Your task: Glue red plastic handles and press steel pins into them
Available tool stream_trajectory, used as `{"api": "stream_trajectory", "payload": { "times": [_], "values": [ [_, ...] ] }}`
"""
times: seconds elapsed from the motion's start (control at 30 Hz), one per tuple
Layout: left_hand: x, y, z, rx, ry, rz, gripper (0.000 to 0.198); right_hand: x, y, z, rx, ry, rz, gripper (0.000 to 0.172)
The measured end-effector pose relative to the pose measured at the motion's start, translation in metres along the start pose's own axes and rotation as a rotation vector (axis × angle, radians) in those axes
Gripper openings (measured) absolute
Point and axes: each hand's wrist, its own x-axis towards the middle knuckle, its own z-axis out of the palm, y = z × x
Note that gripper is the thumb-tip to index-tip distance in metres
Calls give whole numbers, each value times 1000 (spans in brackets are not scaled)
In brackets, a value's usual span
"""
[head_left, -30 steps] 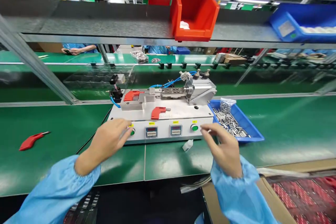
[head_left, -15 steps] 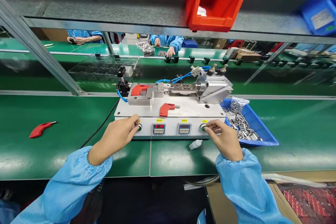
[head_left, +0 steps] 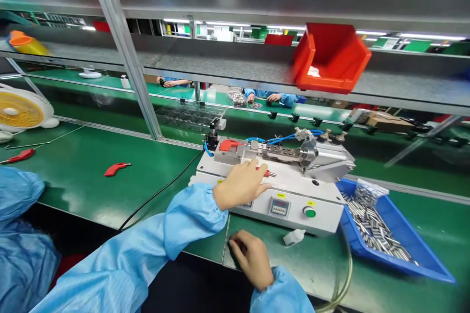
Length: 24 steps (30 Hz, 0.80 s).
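My left hand point(head_left: 242, 186) reaches over the top plate of the metal bench machine point(head_left: 213, 168). Its fingers and thumb close about a red pistol-shaped handle point(head_left: 262, 170), mostly covered, with a metal tip sticking out to the right. Behind it, another red handle point(head_left: 229, 145) sits in the machine's fixture. My right hand point(head_left: 253, 257) is low in front of the machine, near the bench edge, fingers curled; whatever they may hold is hidden. To its right lies a small white bottle point(head_left: 294, 237). A green button point(head_left: 309, 212) on the front panel shows uncovered.
Right of the machine, a blue bin point(head_left: 414, 242) holds many metal tubes. Loose red handles point(head_left: 116, 169) lie on the green bench at left. A co-worker's blue sleeve point(head_left: 20, 193) enters at far left. Overhead, a red bin point(head_left: 332, 61) stands on the shelf; a fan point(head_left: 22, 107) is at left.
Both hands have left the two front buttons. The left moved up to the red handle on the plate; the right came down and left to the bench. My view has turned left.
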Motion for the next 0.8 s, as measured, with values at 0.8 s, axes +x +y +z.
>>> {"api": "stream_trajectory", "payload": {
  "times": [0.8],
  "values": [
    [-183,-192,50,-52,236,-818,25,-1,7,0,56,49,-33,38]
  ]
}}
